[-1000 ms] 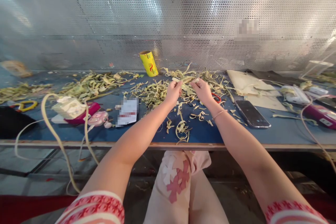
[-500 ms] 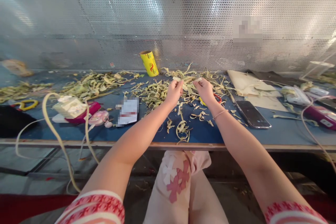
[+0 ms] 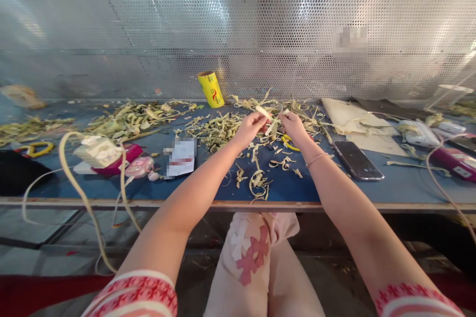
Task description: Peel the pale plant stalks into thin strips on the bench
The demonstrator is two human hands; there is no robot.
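Note:
My left hand (image 3: 253, 128) is closed around a pale, flat strip of dried plant (image 3: 263, 112), one end of which sticks up past the fingers. Close by on the right, my right hand (image 3: 292, 126) pinches dried plant material too, a small pale end showing above its fingertips. Light leafy pieces hang between the two hands; whether both grip one piece I cannot tell. Beneath and behind them spreads a loose heap of dried green-yellow plant strips (image 3: 219, 131). Yellow-handled scissors (image 3: 290, 143) lie partly hidden by my right hand.
Behind the blue table (image 3: 211, 188) stands a perforated metal panel (image 3: 260, 25). A yellow tube (image 3: 211, 90) leans near it. To the right lie a phone (image 3: 357, 160) and brownish sheets (image 3: 345, 114). On the left are another plant pile (image 3: 130, 121), a boxy charger (image 3: 98, 151) and cables.
My left hand has shifted slightly right and turned, so the pale strip now points up and left. My right hand has moved slightly, nearer the left one.

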